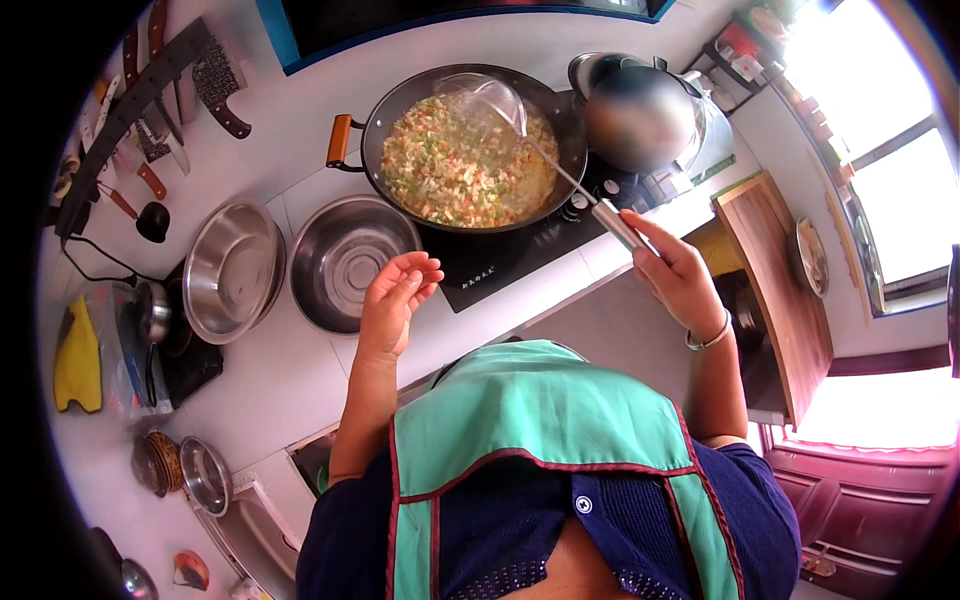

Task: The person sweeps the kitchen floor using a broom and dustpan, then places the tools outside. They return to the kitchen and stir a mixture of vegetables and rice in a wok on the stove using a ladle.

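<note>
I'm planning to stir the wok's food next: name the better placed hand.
The right hand, I'd judge: it holds the strainer by its handle, mesh end over the wok. The left hand looks empty, near a steel basin.

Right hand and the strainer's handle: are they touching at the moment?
Touching. The head view shows the right hand closed around the end of the silver strainer handle, with no gap between them.
</note>
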Available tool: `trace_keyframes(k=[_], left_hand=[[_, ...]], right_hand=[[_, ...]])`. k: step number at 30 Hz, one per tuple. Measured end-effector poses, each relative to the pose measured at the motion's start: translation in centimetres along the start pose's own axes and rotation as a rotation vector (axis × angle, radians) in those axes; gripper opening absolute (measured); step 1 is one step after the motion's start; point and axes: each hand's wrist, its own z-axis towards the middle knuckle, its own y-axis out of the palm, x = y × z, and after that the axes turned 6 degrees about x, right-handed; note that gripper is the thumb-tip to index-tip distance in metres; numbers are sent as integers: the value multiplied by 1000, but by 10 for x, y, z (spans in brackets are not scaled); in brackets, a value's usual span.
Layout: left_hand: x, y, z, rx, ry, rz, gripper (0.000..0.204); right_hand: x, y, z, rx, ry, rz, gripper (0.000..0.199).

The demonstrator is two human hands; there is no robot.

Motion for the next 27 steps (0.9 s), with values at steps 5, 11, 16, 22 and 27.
trace_keyframes(k=[5, 11, 16, 22, 27], left_hand=[[0, -6, -2, -15, -5, -6, 22], [1, -8, 0, 35, 16, -30, 24], [-1, -2, -4, 120, 41, -51, 23], [-8, 13, -14, 248, 92, -57, 24], [-12, 37, -20, 298, 103, -31, 25]], right_hand=[[-3, 19, -4, -255, 111, -15, 39], [33, 35, 35, -109, -157, -436, 36], [52, 25, 68, 15, -171, -363, 34], [42, -12, 105, 63, -234, -262, 33], [73, 0, 173, 139, -553, -512, 34]])
